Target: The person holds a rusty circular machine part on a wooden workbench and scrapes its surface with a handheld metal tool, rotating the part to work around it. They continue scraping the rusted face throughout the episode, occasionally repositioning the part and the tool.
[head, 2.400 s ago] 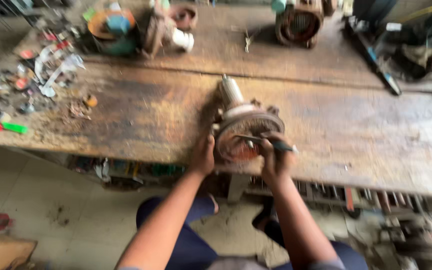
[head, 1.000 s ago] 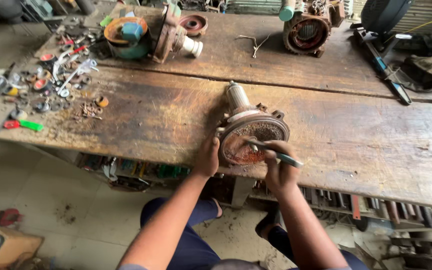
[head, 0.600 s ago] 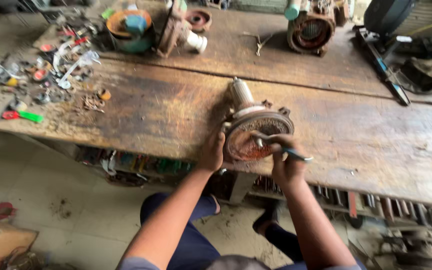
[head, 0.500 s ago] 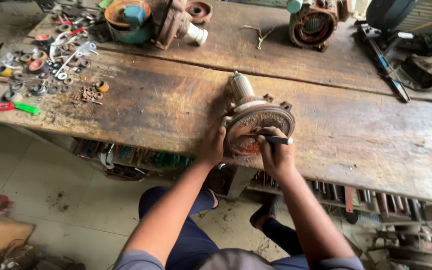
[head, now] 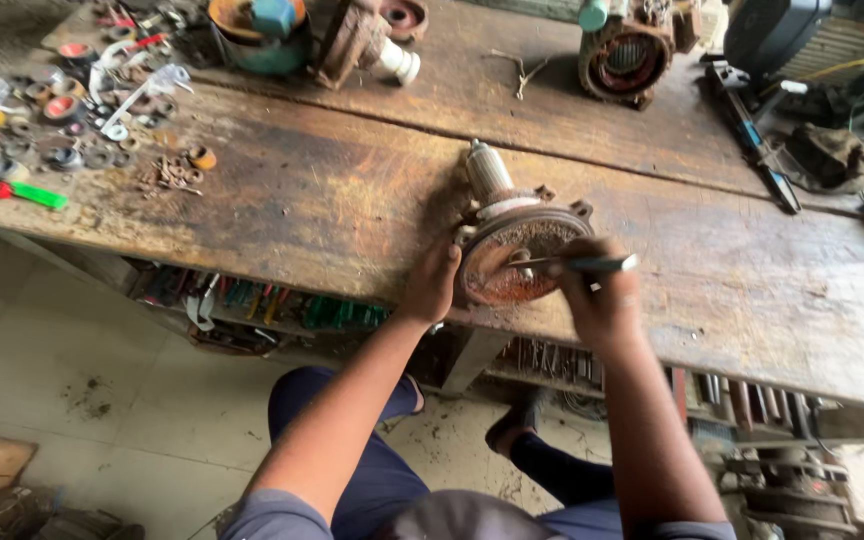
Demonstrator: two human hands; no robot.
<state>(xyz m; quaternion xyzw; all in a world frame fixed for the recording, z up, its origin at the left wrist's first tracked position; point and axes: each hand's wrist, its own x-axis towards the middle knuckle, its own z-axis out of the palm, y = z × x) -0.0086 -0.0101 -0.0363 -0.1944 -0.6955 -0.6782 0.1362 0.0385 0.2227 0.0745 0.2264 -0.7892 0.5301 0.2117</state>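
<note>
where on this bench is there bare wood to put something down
Bare wood lies between the small-parts pile and the rusty motor housing, and right of the right hand toward the bench end. The back edge is crowded with motor bodies; the left hand steadies the housing.
</note>
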